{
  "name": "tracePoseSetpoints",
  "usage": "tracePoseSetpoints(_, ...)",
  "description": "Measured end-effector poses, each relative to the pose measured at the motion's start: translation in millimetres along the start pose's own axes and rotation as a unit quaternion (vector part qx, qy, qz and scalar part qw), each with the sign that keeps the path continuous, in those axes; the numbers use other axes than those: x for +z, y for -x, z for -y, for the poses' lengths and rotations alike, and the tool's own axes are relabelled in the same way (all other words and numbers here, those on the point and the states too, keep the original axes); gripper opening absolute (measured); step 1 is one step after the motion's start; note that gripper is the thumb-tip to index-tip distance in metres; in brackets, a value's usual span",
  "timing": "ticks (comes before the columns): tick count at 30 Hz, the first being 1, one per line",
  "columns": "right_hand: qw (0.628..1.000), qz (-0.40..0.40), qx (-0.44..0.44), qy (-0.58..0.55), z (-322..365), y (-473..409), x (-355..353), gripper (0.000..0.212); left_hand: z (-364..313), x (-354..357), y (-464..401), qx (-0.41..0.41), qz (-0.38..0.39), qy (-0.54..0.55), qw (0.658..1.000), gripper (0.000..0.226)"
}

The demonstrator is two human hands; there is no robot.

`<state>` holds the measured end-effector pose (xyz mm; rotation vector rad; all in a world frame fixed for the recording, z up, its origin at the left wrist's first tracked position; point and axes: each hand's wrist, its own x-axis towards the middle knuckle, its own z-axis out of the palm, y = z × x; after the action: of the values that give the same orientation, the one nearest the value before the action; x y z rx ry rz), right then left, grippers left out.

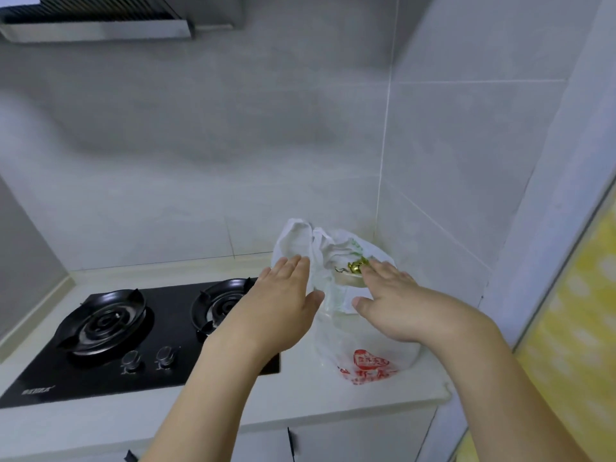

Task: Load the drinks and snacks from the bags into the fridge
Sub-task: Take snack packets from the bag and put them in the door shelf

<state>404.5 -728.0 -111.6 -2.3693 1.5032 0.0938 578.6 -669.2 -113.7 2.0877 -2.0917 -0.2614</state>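
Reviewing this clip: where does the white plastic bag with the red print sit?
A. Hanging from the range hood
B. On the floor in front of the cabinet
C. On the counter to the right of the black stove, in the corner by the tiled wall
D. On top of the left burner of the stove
C: the white plastic bag stands on the counter right of the black stove, in the tiled corner, with both open hands reaching to it.

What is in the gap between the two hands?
In the head view, the white plastic bag shows between the left hand and the right hand, its crumpled top standing up in the gap. Both hands reach toward it with fingers straight.
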Motion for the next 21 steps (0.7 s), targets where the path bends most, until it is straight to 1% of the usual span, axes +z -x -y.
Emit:
tracePoseSetpoints(10, 0.999, -0.044, 0.022, 0.010, 15.6, -83.5, -29.8, 0.065, 49.5, -23.7, -75.6, 0.041, -0.028, -0.004, 0.999, 0.063)
tracePoseSetpoints(15, 0.999, -0.032, 0.037, 0.009, 15.1, -118.9, -29.6, 0.064, 73.0, -21.1, -107.0, 0.048, -0.011, -0.007, 0.999, 0.062)
tracePoseSetpoints(21, 0.999, 0.001, 0.052, 0.002, 2.4, -158.3, -27.7, 0.063, 83.5, -9.2, -155.1, 0.059, 0.019, 0.003, 0.998, 0.063)
